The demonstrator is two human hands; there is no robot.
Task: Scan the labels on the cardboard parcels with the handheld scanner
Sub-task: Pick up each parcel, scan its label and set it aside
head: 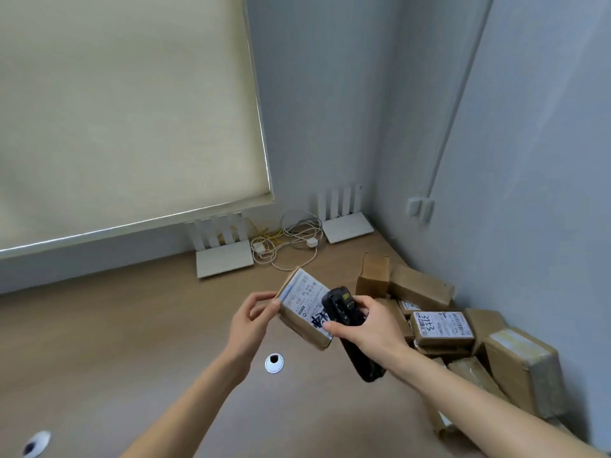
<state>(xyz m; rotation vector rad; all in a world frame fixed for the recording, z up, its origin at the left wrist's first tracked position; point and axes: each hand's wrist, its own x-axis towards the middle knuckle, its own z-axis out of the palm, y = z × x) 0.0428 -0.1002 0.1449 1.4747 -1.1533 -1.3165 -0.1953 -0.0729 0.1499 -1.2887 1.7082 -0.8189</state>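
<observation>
My left hand [251, 322] grips the left edge of a small cardboard parcel [297, 322], held up above the desk with its white printed label [302, 300] tilted toward me. My right hand [367, 328] is wrapped around a black handheld scanner [342, 307], whose head sits just over the label's right side. The scanner's handle [365, 365] hangs down below my wrist. A pile of several more cardboard parcels [443, 328] lies at the right against the wall; one on top shows a label with handwritten digits.
The wooden desk [132, 342] has a round cable hole [274, 362] below the parcel and another [36, 442] at bottom left. Two white routers [224, 257] [347, 228] and tangled cables [291, 241] sit at the back under a roller blind [125, 110].
</observation>
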